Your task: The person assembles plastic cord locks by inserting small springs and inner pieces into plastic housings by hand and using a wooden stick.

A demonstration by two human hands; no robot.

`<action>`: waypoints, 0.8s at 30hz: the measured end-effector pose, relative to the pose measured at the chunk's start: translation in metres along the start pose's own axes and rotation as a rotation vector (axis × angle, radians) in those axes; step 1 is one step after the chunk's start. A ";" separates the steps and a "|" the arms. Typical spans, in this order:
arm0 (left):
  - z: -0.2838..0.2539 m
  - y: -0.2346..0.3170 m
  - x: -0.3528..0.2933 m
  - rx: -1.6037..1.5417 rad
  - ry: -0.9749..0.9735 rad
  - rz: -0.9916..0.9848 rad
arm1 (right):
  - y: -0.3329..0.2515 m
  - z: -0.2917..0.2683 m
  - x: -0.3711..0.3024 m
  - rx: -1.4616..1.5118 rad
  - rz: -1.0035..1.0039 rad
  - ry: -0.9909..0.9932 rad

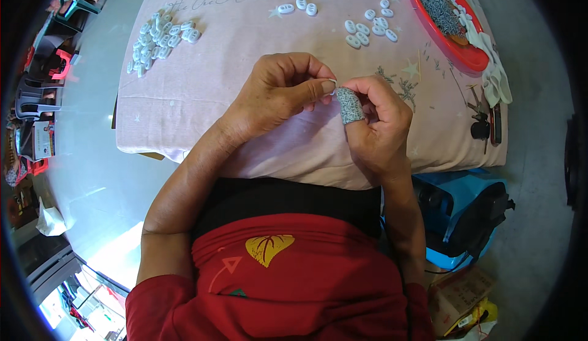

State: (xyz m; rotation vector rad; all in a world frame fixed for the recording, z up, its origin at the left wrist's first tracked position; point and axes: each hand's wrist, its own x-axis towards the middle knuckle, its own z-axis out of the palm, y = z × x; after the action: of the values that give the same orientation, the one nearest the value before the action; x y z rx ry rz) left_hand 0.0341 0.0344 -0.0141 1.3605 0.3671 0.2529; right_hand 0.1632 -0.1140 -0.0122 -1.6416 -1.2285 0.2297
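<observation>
My left hand (285, 90) pinches a small white plastic piece (333, 86) between thumb and fingertips, most of it hidden. Close beside it, my right hand (381, 117) is closed, its thumb wrapped in a grey speckled knitted sleeve (350, 106). Whatever the right fingers hold is hidden behind that thumb. Both hands are above the near part of the table. Beyond my right hand, small grey metal pieces (407, 90), perhaps screws or springs, lie scattered. Further off are loose white oval plastic pieces (362, 29) with holes.
A heap of the white ovals (160, 40) sits at left on the pink tablecloth (202, 96). At far right, a red tray (468, 60) holds many small metal pieces, with a white glove (497, 78) over its edge. Keys (479, 113) lie near the table's right edge; a blue bag (471, 206) stands below.
</observation>
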 end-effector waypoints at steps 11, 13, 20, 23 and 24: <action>0.004 -0.002 0.000 -0.014 0.022 0.055 | 0.004 0.005 0.003 -0.003 -0.034 0.016; 0.004 -0.002 0.001 -0.032 0.032 0.047 | 0.008 0.007 0.003 -0.052 -0.101 0.022; 0.003 0.000 0.000 -0.051 0.017 -0.020 | 0.004 0.007 -0.002 0.170 0.031 0.034; 0.001 0.000 -0.001 -0.050 0.020 0.004 | 0.003 0.004 -0.003 0.149 0.073 0.012; 0.001 0.002 -0.001 -0.061 0.020 -0.011 | 0.006 0.003 -0.003 0.197 0.074 0.022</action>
State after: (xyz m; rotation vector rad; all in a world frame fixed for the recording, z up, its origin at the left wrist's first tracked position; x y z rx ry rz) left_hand 0.0333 0.0334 -0.0120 1.2963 0.3808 0.2670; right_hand 0.1638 -0.1138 -0.0198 -1.5155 -1.0936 0.3659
